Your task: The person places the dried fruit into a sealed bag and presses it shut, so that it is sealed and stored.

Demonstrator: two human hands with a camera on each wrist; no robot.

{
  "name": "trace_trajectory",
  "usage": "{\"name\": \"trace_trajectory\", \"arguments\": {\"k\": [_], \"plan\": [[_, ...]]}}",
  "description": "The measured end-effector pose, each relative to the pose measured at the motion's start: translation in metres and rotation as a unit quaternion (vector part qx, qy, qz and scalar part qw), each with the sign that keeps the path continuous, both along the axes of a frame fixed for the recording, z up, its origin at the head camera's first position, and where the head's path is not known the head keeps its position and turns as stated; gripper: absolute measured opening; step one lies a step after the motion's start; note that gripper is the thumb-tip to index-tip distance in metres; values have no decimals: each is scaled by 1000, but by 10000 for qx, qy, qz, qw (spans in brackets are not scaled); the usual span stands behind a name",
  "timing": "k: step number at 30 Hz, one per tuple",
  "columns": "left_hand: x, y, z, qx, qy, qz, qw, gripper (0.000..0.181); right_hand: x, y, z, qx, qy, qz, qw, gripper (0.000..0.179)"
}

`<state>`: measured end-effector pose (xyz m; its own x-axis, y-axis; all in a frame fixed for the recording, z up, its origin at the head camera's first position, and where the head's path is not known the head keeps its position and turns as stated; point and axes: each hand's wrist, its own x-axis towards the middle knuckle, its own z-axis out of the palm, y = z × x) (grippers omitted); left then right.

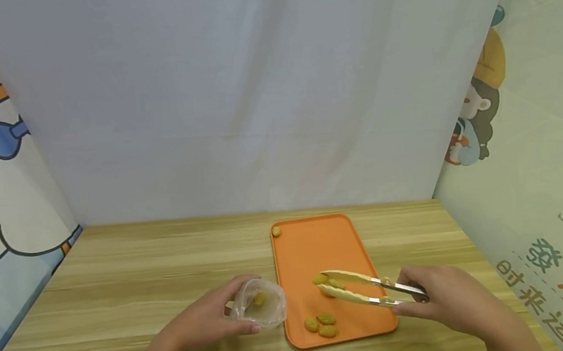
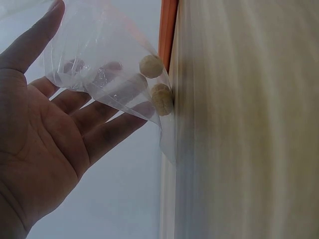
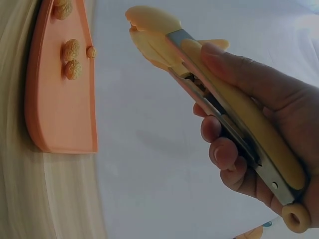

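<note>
My left hand (image 1: 218,311) holds a clear plastic bag (image 1: 273,312) with its mouth turned up, thumb on one side and fingers spread along the other. Two round brownish, walnut-like nuts (image 2: 150,66) show low in the bag in the left wrist view. My right hand (image 1: 443,295) grips yellow-tipped metal tongs (image 3: 239,114). The tongs' tips are parted over the middle of the orange tray (image 1: 319,245), overlapping a few nuts (image 1: 336,284) in the head view. Three more nuts (image 1: 327,331) lie near the tray's front left corner, and a single nut (image 1: 277,231) sits in its far left corner.
The tray lies lengthwise on a wood-grain table (image 1: 167,254), just right of the bag. A pale cloth (image 1: 232,90) hangs behind the table's back edge. Printed sheets (image 1: 541,173) with cartoon figures stand at both sides.
</note>
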<state>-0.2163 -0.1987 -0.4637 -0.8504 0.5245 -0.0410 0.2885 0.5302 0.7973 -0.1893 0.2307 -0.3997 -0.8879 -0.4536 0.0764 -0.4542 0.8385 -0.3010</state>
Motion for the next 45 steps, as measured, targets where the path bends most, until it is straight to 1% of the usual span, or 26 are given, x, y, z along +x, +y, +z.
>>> {"name": "trace_trajectory", "arguments": {"k": [6, 11, 19, 26, 33, 39, 45], "plan": [[-1, -2, 3, -51, 48, 10, 10000, 76, 1, -6, 3, -131, 65, 93, 9998, 33], [-3, -3, 4, -47, 39, -19, 10000, 76, 0, -10, 1, -290, 74, 224, 9993, 33], [-7, -4, 3, -37, 28, -40, 10000, 78, 1, -19, -3, -551, 351, 513, 9965, 28], [-8, -5, 4, -53, 135, -51, 9999, 79, 0, -29, -8, -831, 631, 820, 9912, 24], [-9, -6, 7, -51, 98, -109, 9999, 78, 1, -40, -14, -1021, 762, 1086, 9859, 24], [-8, -7, 10, -72, 57, -123, 9999, 78, 2, -49, -18, -1003, 991, 1245, 9822, 25], [-9, -8, 12, -81, -11, -126, 9999, 78, 0, -59, -24, -952, 1321, 1392, 9768, 28]]}}
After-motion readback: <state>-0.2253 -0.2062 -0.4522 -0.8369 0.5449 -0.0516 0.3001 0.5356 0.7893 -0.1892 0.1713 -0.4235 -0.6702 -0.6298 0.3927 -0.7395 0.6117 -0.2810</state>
